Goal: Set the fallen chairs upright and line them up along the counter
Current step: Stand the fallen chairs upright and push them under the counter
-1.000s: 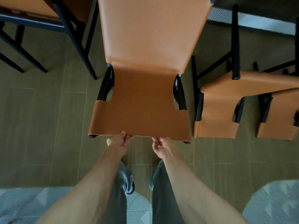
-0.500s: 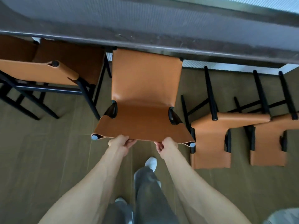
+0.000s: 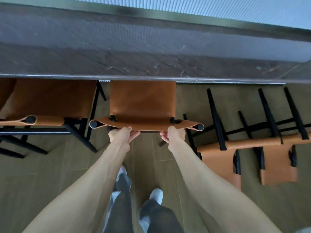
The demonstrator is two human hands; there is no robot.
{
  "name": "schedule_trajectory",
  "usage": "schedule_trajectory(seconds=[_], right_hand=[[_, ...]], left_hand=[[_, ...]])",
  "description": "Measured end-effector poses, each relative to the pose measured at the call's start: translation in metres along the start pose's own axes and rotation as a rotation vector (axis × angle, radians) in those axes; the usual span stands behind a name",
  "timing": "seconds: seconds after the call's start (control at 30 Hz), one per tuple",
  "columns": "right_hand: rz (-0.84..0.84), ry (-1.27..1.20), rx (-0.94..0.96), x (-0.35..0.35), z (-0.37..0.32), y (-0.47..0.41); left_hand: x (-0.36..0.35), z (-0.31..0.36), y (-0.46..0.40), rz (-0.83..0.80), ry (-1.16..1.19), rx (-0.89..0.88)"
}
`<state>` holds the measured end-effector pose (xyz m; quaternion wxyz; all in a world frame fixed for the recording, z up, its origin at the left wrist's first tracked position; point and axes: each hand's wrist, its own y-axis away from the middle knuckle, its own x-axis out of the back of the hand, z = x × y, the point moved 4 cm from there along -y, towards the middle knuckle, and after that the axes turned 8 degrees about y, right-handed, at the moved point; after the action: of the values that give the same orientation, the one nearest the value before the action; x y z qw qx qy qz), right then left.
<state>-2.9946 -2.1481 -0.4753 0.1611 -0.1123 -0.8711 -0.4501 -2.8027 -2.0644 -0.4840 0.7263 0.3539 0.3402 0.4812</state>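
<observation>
Running across the whole top of the view, the dark wooden desk [image 3: 151, 64] sets the line to match: its front edge overhangs the seat of the held chair [image 3: 143, 101], so the seat looks already tucked beneath. To the left an upright chair [image 3: 50, 98] sits under the same edge, a narrow strip of floor between the two; pushing straight in, not sideways, should keep the black legs from knocking. To the right, two fallen chairs [image 3: 249, 158] lie on the floor [image 3: 42, 174] with legs pointing at the desk, the nearer just beside the held chair's right side, so room is tight there and freer behind, toward the person's feet. I'd judge the job is squaring the backrest parallel with the neighbour's before letting go. The left hand [image 3: 122, 134] and right hand [image 3: 173, 135] each curl round the top rail of the backrest, spaced apart, which gives even control.
</observation>
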Motion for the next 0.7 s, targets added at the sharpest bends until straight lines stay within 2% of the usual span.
schedule_trajectory(seconds=[0.3, 0.5, 0.6, 0.7], right_hand=[[0.061, -0.026, -0.032, -0.030, -0.058, -0.010], [0.003, 0.047, -0.057, -0.025, -0.071, 0.003], [-0.032, 0.061, 0.004, -0.005, -0.069, 0.017], [-0.049, 0.053, 0.097, 0.022, -0.064, 0.030]], left_hand=[[-0.044, 0.053, -0.023, -0.061, -0.115, 0.113], [-0.047, 0.060, -0.017, -0.050, -0.280, 0.135], [-0.053, 0.059, -0.001, -0.118, -0.427, 0.126], [-0.076, 0.052, 0.033, -0.265, -0.545, 0.079]])
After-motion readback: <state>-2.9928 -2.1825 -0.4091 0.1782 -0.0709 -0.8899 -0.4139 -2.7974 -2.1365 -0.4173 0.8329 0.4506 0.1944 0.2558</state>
